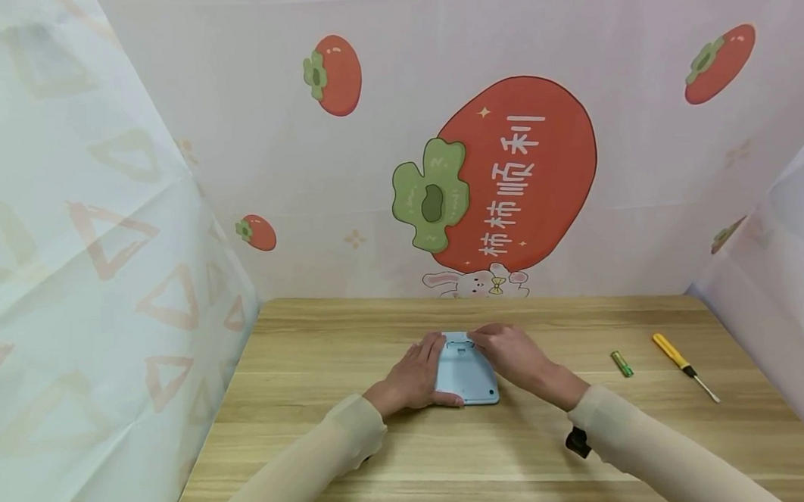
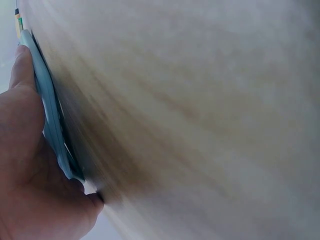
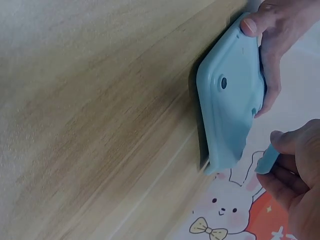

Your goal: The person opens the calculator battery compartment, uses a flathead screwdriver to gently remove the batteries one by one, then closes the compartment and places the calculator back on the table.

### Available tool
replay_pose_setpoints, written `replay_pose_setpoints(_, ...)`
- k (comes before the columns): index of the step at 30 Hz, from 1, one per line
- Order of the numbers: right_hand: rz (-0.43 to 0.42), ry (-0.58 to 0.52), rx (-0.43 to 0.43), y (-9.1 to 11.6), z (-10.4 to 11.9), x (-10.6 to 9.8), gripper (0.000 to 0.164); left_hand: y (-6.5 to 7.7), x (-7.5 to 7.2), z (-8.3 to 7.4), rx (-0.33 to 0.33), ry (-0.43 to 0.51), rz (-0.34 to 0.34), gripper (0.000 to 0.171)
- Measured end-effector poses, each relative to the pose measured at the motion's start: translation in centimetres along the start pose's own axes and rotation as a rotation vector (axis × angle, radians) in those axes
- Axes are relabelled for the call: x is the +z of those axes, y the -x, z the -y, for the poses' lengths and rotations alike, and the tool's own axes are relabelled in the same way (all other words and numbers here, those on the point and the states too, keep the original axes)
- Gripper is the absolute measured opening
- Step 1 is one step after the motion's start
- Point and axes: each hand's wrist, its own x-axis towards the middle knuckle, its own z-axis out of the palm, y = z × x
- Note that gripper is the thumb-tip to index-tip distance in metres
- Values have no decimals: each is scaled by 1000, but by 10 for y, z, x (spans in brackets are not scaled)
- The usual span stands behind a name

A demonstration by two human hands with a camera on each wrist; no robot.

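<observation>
A light blue plastic device (image 1: 466, 380) lies on the wooden table, its back with an open battery compartment (image 1: 460, 346) facing up. My left hand (image 1: 415, 371) grips it along the left side, thumb at the near edge and fingers toward the far end. At the far right corner, my right hand (image 1: 513, 351) pinches a small light blue cover (image 3: 267, 160) between thumb and fingers. The right wrist view shows this cover apart from the device body. A round dark hole (image 3: 224, 83) marks one corner of the back.
To the right on the wooden table (image 1: 557, 470) lie a green battery (image 1: 622, 364) and a screwdriver (image 1: 685, 367) with a yellow handle. A white cloth wall (image 1: 288, 166) printed with persimmons closes off the back, and more cloth hangs at both sides.
</observation>
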Motion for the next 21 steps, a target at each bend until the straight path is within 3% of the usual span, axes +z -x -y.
replay_pose_setpoints(15,34,56,-82,0,8,16,26,-1,7,3,27,-11,-42,122)
replay_pose_setpoints(21,32,67,-96,-3,8,20,25,2,1,0,24,-31,-27,121)
